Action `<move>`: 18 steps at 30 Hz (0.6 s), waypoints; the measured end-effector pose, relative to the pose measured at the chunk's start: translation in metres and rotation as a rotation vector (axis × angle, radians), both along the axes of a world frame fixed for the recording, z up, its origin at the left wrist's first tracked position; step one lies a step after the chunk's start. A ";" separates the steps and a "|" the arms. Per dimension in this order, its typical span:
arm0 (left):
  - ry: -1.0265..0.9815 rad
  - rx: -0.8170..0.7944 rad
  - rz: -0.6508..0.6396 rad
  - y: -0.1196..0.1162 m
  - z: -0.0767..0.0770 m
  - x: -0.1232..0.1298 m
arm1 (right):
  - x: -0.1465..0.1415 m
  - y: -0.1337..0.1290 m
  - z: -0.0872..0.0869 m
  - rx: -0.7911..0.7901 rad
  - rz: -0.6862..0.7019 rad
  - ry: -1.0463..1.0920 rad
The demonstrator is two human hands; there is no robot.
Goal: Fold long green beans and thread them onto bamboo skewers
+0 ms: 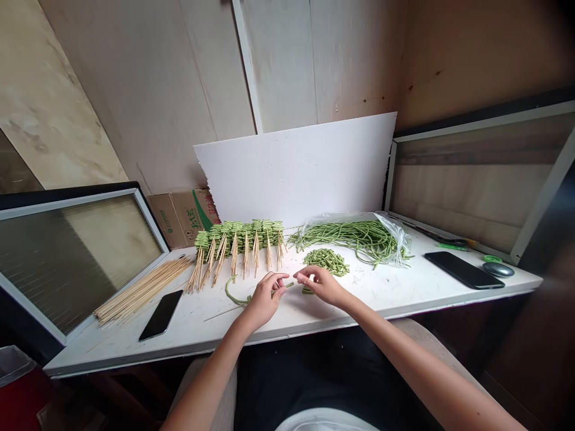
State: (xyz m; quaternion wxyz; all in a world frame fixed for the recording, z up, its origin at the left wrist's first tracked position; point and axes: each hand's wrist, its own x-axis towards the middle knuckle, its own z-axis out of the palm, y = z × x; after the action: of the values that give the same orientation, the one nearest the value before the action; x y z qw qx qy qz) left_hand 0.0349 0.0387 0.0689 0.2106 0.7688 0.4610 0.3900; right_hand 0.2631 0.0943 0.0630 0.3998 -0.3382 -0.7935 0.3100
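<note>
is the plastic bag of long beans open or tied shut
Open: the plastic bag lies untied, long green beans spilling out of its mouth.

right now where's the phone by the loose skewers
The black smartphone lies left in the head view, just right of the loose bamboo skewers, on the table.

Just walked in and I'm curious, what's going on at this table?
A person is working at a white table. Their left hand holds a long green bean that curves off to the left, and their right hand is close beside it. Beyond them are a row of wooden skewers threaded with beans, a pile of beans and a plastic bag of long beans.
</note>
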 end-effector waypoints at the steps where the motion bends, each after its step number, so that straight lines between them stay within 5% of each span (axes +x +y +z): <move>1: -0.017 -0.006 0.004 0.000 0.001 0.002 | -0.004 -0.004 0.001 0.006 0.038 0.004; 12: 0.006 -0.088 0.053 -0.004 0.011 -0.002 | -0.007 -0.010 0.003 0.089 0.001 0.062; 18: 0.057 -0.004 -0.015 -0.010 0.016 0.002 | -0.013 -0.020 0.007 0.306 0.045 0.021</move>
State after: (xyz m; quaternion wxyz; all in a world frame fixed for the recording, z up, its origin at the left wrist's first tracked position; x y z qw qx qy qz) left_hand 0.0364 0.0290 0.0847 0.2020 0.7824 0.4620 0.3654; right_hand 0.2497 0.0744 0.0700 0.4478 -0.2520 -0.8347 0.1980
